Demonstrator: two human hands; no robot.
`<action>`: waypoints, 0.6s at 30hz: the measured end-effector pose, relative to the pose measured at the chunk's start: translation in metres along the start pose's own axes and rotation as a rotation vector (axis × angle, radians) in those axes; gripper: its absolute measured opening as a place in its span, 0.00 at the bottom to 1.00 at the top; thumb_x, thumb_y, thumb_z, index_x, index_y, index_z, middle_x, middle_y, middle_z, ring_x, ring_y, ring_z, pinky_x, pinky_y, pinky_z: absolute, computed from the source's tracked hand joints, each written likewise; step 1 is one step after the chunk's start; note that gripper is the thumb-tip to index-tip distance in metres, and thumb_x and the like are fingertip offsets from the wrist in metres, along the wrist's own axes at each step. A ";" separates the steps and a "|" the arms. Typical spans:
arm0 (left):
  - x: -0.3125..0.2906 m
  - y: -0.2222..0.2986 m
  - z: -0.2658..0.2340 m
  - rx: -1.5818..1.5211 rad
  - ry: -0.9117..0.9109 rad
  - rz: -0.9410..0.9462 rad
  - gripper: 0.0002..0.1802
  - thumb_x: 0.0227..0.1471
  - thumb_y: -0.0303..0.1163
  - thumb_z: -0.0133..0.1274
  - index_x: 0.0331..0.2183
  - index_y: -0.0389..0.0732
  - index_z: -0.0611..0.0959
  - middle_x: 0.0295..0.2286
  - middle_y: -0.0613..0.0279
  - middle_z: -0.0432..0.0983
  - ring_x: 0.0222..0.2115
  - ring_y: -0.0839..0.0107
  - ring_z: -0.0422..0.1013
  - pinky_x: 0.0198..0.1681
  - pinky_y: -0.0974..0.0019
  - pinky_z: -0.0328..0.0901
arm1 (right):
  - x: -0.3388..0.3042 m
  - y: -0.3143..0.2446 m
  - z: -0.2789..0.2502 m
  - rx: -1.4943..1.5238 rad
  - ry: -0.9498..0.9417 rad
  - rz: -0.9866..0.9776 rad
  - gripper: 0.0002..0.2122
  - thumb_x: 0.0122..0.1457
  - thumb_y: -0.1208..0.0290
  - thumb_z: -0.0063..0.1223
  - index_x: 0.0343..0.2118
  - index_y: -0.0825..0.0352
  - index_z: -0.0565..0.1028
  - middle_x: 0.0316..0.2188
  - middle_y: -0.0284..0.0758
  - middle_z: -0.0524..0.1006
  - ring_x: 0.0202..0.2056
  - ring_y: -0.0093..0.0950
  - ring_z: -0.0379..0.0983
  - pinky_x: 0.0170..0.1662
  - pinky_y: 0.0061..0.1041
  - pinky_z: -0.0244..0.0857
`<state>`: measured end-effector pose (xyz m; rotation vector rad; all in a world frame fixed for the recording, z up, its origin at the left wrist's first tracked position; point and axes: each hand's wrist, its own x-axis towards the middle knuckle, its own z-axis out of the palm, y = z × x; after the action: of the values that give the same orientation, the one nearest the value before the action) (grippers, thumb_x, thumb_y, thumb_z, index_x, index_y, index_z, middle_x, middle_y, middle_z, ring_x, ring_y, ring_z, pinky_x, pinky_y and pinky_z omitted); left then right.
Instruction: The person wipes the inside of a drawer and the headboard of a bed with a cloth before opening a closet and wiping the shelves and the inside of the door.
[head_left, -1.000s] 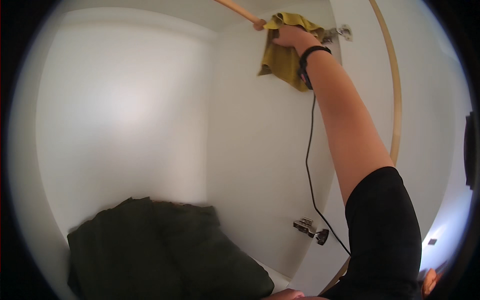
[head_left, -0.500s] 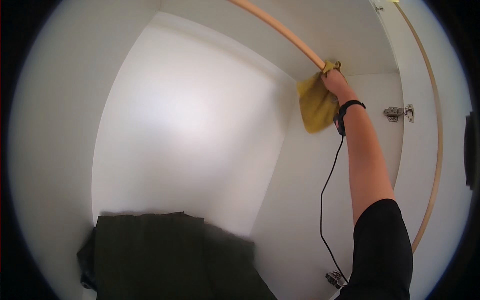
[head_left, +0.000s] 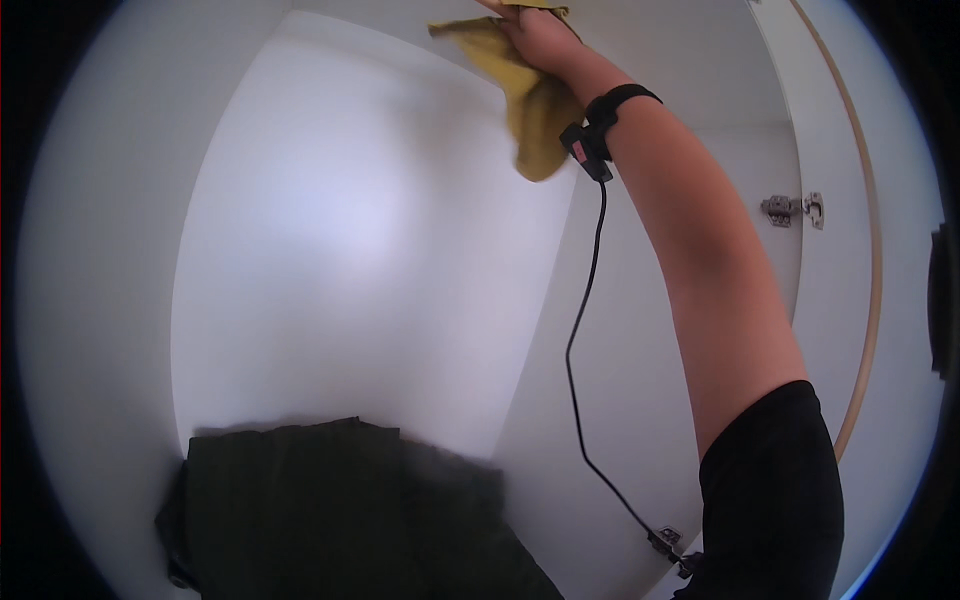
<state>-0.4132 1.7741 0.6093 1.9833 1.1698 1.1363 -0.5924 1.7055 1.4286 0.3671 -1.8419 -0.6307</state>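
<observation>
My right hand (head_left: 543, 42) is raised to the top of a white cabinet, closed on a mustard-yellow cloth (head_left: 540, 115). The cloth is wrapped about the wooden rail (head_left: 489, 3) under the cabinet's ceiling, and its loose part hangs below my hand. Only a short bit of the rail shows at the upper edge. A black wrist device (head_left: 590, 140) with a strap is on my right wrist, and a black cable (head_left: 570, 350) hangs from it. My left hand is out of the picture.
Dark green folded fabric (head_left: 300, 510) sits low at the left in the cabinet. Metal hinges (head_left: 790, 210) join the right side wall to an open door (head_left: 840, 250) with a wooden edge strip. Another hinge (head_left: 664, 541) is low on that side, near the cable.
My right hand has moved left along the rail with the cloth, away from the right wall toward the upper middle. The cable has swung left with it.
</observation>
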 end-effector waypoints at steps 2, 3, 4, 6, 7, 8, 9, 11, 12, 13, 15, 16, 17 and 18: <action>-0.001 0.000 0.002 -0.011 0.014 -0.011 0.14 0.64 0.34 0.53 0.44 0.35 0.84 0.37 0.48 0.84 0.39 0.58 0.80 0.44 0.61 0.73 | -0.014 0.005 -0.007 0.066 -0.102 0.089 0.30 0.69 0.56 0.48 0.70 0.60 0.60 0.68 0.47 0.63 0.68 0.36 0.59 0.71 0.32 0.50; -0.001 0.001 0.001 -0.019 0.028 -0.020 0.14 0.64 0.34 0.53 0.44 0.35 0.84 0.37 0.48 0.84 0.39 0.58 0.80 0.44 0.61 0.73 | -0.024 0.008 -0.006 0.125 -0.203 0.166 0.31 0.68 0.55 0.49 0.71 0.59 0.58 0.72 0.45 0.57 0.72 0.32 0.52 0.73 0.29 0.45; -0.004 0.003 0.004 -0.018 0.033 -0.029 0.14 0.64 0.34 0.53 0.44 0.35 0.84 0.37 0.48 0.84 0.39 0.58 0.80 0.44 0.61 0.73 | -0.035 0.027 -0.001 0.132 -0.207 0.183 0.31 0.68 0.55 0.49 0.71 0.59 0.58 0.72 0.45 0.57 0.72 0.32 0.52 0.73 0.29 0.45; -0.003 0.005 -0.001 -0.008 0.026 -0.022 0.14 0.64 0.34 0.53 0.44 0.35 0.84 0.37 0.49 0.84 0.40 0.59 0.80 0.44 0.61 0.73 | -0.048 0.085 0.009 -0.091 0.219 -0.053 0.23 0.62 0.55 0.58 0.48 0.73 0.76 0.42 0.52 0.81 0.46 0.50 0.77 0.52 0.42 0.69; -0.002 0.006 -0.004 -0.012 0.016 -0.015 0.14 0.64 0.34 0.53 0.44 0.35 0.84 0.37 0.49 0.84 0.40 0.59 0.81 0.44 0.61 0.73 | -0.061 0.114 0.010 -0.114 0.188 0.071 0.23 0.61 0.57 0.58 0.49 0.72 0.76 0.44 0.52 0.80 0.48 0.50 0.76 0.53 0.44 0.69; -0.004 0.007 -0.003 -0.016 0.047 -0.024 0.13 0.64 0.34 0.53 0.44 0.35 0.84 0.37 0.49 0.84 0.40 0.59 0.81 0.44 0.61 0.73 | -0.072 0.122 0.019 -0.095 0.162 0.180 0.23 0.60 0.58 0.59 0.51 0.71 0.75 0.46 0.52 0.80 0.50 0.51 0.76 0.54 0.45 0.68; -0.007 0.007 -0.003 -0.011 0.065 -0.031 0.13 0.64 0.34 0.53 0.44 0.35 0.84 0.37 0.49 0.84 0.40 0.59 0.81 0.45 0.61 0.73 | -0.085 0.137 0.025 -0.079 0.160 0.227 0.23 0.60 0.59 0.59 0.51 0.72 0.75 0.47 0.52 0.80 0.50 0.51 0.75 0.55 0.45 0.68; -0.015 0.008 -0.002 -0.001 0.105 -0.028 0.13 0.64 0.33 0.53 0.44 0.35 0.83 0.37 0.49 0.84 0.40 0.59 0.81 0.45 0.61 0.73 | -0.108 0.173 0.035 -0.101 0.115 0.317 0.24 0.60 0.58 0.59 0.51 0.73 0.75 0.48 0.53 0.79 0.51 0.50 0.75 0.55 0.43 0.68; -0.018 0.010 0.000 0.011 0.114 -0.010 0.13 0.64 0.33 0.53 0.44 0.35 0.83 0.37 0.49 0.84 0.40 0.59 0.81 0.45 0.61 0.73 | -0.119 0.196 0.026 -0.150 0.078 0.354 0.25 0.60 0.56 0.60 0.52 0.73 0.75 0.48 0.53 0.79 0.50 0.50 0.76 0.53 0.42 0.69; -0.020 0.014 -0.001 0.023 0.141 0.005 0.13 0.64 0.33 0.53 0.44 0.35 0.83 0.37 0.49 0.84 0.40 0.59 0.81 0.45 0.62 0.73 | -0.133 0.213 0.016 -0.150 0.170 0.277 0.24 0.62 0.58 0.57 0.55 0.72 0.73 0.50 0.53 0.78 0.52 0.50 0.75 0.55 0.42 0.68; -0.021 0.033 -0.002 0.021 0.256 -0.023 0.13 0.64 0.33 0.53 0.44 0.34 0.83 0.37 0.49 0.84 0.40 0.60 0.81 0.45 0.62 0.73 | -0.152 0.194 0.054 0.069 0.162 0.496 0.23 0.66 0.64 0.50 0.61 0.67 0.69 0.54 0.52 0.76 0.56 0.49 0.73 0.58 0.43 0.66; -0.022 0.050 -0.006 0.026 0.317 -0.018 0.13 0.64 0.33 0.53 0.44 0.34 0.83 0.37 0.49 0.84 0.40 0.60 0.81 0.45 0.62 0.73 | -0.150 0.171 0.052 0.226 0.048 0.769 0.22 0.69 0.68 0.44 0.65 0.63 0.66 0.55 0.51 0.76 0.57 0.49 0.72 0.59 0.42 0.65; -0.018 0.067 -0.007 0.052 0.307 0.045 0.13 0.64 0.33 0.53 0.44 0.34 0.83 0.37 0.50 0.84 0.40 0.60 0.81 0.45 0.62 0.73 | -0.143 0.205 0.023 0.018 0.117 0.670 0.22 0.70 0.69 0.41 0.66 0.60 0.64 0.55 0.49 0.76 0.57 0.48 0.71 0.59 0.41 0.65; -0.016 0.085 -0.010 0.072 0.303 0.125 0.13 0.64 0.33 0.53 0.45 0.34 0.83 0.37 0.50 0.84 0.40 0.60 0.81 0.45 0.62 0.73 | -0.136 0.235 -0.006 -0.196 0.186 0.571 0.22 0.71 0.71 0.37 0.67 0.57 0.63 0.55 0.46 0.76 0.57 0.47 0.71 0.60 0.40 0.64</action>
<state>-0.3913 1.7209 0.6750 2.0099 1.2644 1.5199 -0.5267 1.9668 1.4627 -0.2230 -1.5854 -0.3582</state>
